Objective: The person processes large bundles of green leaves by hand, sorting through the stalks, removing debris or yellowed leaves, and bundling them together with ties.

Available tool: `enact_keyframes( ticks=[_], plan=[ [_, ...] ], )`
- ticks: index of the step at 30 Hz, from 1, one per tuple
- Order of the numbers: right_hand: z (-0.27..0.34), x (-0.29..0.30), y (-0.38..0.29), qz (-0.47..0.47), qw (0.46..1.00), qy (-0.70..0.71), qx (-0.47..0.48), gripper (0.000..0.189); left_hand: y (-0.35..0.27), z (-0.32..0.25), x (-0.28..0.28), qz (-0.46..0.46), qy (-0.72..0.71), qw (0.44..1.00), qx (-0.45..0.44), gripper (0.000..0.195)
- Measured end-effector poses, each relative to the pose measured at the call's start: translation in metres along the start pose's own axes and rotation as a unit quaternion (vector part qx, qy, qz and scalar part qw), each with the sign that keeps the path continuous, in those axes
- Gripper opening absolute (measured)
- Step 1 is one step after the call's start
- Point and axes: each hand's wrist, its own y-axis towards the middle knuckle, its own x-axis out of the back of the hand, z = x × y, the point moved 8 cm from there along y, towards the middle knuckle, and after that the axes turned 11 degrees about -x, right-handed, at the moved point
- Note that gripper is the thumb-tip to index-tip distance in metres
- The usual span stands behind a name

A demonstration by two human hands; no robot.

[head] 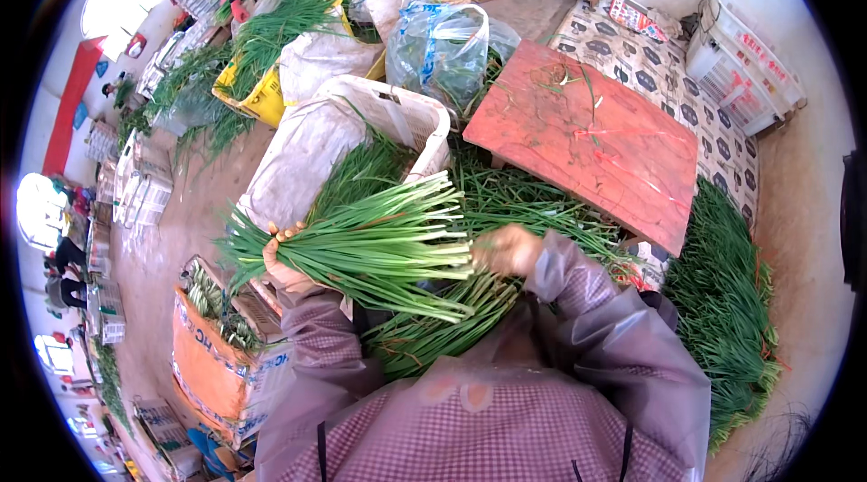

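My left hand (284,262) grips a fanned bunch of long green garlic chives (379,245) near its leafy end. The pale cut stems point right. My right hand (506,250), blurred by motion, is beside the stem ends; whether its fingers hold anything is unclear. More chive stalks (447,326) lie across my lap beneath the bunch. Beyond my hands, loose chives (528,204) are heaped partly under a low red board table (582,143). Scraps of leaf and reddish strips lie on its top.
A white plastic crate (433,143) with a white sack and chives stands ahead. An orange-sided box (210,360) is at left. Piled chives (718,319) line the right side. Farther off are a yellow crate (261,99), a clear plastic bag (437,48) and people along the left.
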Motion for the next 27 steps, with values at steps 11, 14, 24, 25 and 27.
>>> enact_keyframes(
  ticks=[11,14,24,25,27],
  plan=[
    [-0.021,-0.003,0.026,-0.025,0.991,0.076,-0.110,0.036,0.007,0.000,0.036,-0.160,0.083,0.983,-0.022,0.014],
    [-0.040,0.048,0.034,-0.039,0.969,0.241,-0.035,0.027,0.008,0.002,0.044,-0.185,0.082,0.979,-0.012,0.013],
    [-0.016,-0.045,0.084,-0.031,0.989,0.144,0.025,0.031,0.007,0.005,0.044,-0.228,0.113,0.966,-0.046,0.009],
    [-0.022,-0.046,0.088,0.005,0.993,0.119,0.007,0.030,0.007,0.003,0.044,-0.225,0.112,0.967,-0.048,0.009],
    [-0.023,-0.030,0.082,0.133,0.960,0.246,-0.015,0.025,0.003,-0.007,0.049,-0.231,0.117,0.964,-0.055,0.009]
  ],
)
